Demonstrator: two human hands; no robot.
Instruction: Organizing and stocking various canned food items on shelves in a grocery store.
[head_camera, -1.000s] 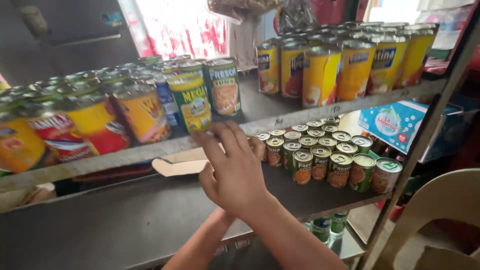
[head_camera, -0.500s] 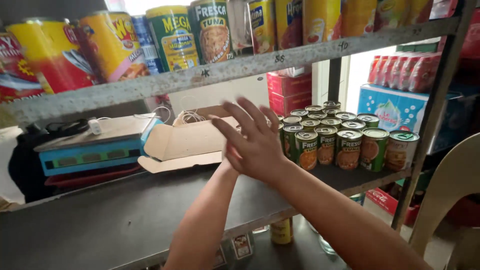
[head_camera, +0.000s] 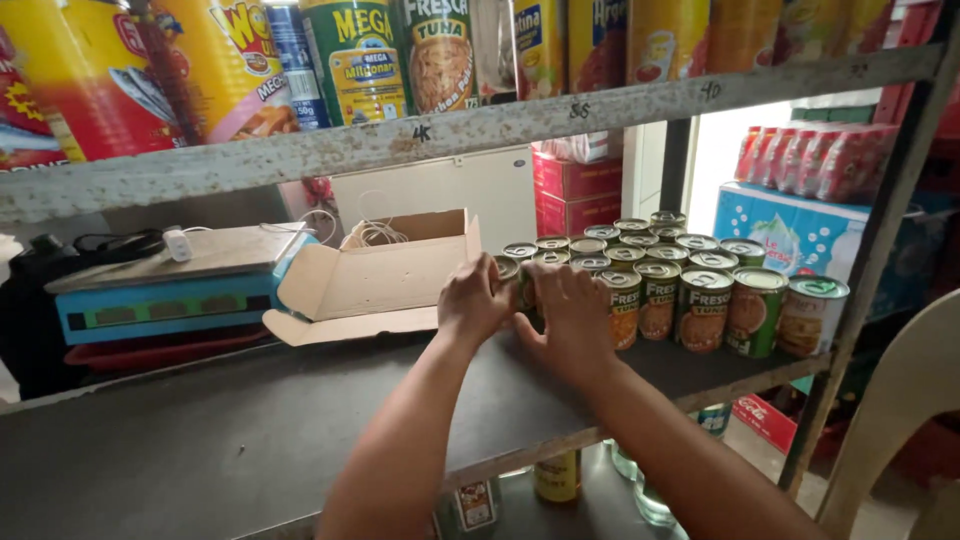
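Observation:
A block of small green-and-orange labelled cans (head_camera: 700, 300) stands in rows on the dark middle shelf (head_camera: 200, 450). Both of my hands are at the block's left front corner. My left hand (head_camera: 475, 300) curls around the leftmost can (head_camera: 507, 262) from the left side. Beside it, my right hand (head_camera: 572, 318) wraps over the front cans, fingers pointing left. A sliver of one can (head_camera: 527, 292) shows between the two hands. The cans under my palms are mostly hidden.
An open cardboard box (head_camera: 375, 280) lies just left of my hands, next to a blue flat device (head_camera: 170, 300) with cables. Tall cans (head_camera: 360, 55) line the upper shelf (head_camera: 450, 135). Red packs (head_camera: 810, 160) and a blue carton (head_camera: 790, 235) sit behind. A beige chair (head_camera: 900, 420) stands at right.
My right hand was spread open in the air and has come down onto the front-left cans. My left hand has come into view and closed on the leftmost can.

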